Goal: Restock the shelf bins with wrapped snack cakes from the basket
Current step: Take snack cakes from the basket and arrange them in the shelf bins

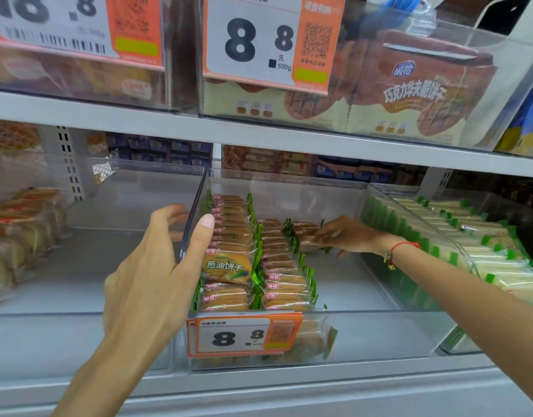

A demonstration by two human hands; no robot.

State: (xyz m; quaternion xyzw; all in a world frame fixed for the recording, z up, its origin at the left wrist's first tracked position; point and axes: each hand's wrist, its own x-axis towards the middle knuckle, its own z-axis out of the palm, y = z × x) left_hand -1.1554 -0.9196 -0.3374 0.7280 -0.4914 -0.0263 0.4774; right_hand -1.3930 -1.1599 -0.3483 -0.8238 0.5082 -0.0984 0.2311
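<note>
A clear plastic bin (349, 335) on the lower shelf holds two rows of wrapped snack cakes (229, 266) in clear packets with green ends. My left hand (151, 275) grips the bin's left wall, thumb inside against the front packets, fingers outside. My right hand (346, 234) reaches deep into the bin from the right and holds a few wrapped packets (307, 236) at the back of the second row. The right half of the bin floor is bare. No basket is in view.
A clear bin (78, 296) on the left holds pale wrapped cakes (18, 236). A slanted bin (458, 248) on the right is full of green-and-white packets. The upper shelf (259, 130) carries boxed wafers behind big price tags. An orange 8.8 price tag (244, 335) hangs on the bin front.
</note>
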